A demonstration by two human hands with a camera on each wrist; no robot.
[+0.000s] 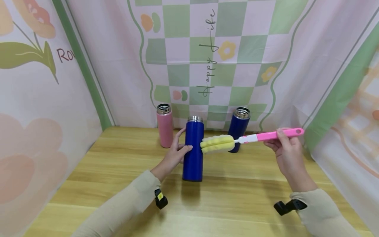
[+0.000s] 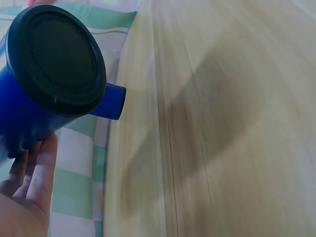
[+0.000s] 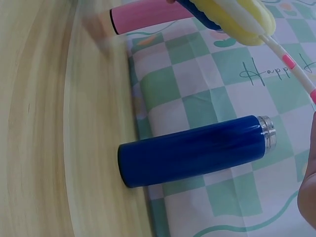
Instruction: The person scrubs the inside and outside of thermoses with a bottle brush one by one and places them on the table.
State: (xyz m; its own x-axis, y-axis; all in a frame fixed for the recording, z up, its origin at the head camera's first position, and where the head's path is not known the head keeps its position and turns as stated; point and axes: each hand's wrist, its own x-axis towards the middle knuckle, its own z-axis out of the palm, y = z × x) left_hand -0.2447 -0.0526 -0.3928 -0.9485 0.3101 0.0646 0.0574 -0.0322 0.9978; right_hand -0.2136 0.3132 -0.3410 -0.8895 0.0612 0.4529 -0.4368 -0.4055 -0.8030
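My left hand [image 1: 174,154] grips a dark blue thermos bottle [image 1: 193,164] round its side, lidless, with its steel threaded mouth upward. Its black base [image 2: 57,59] faces the left wrist camera, raised over the table, and a shadow falls below. In my right hand [image 1: 289,157] is a bottle brush by its pink handle [image 1: 267,135], held level with thumb and fingers. The yellow-and-white sponge head [image 1: 218,144] points left and overlaps the edge of the blue bottle in the head view. The right wrist view shows part of that sponge head [image 3: 242,19] at the top.
Upright at the back left is a lidless pink bottle [image 1: 165,130]. A second lidless blue bottle [image 1: 239,123] stands at the back right, partly behind the brush. Patterned cloth [image 1: 174,49] hangs behind and along the sides of the wooden table [image 1: 231,204].
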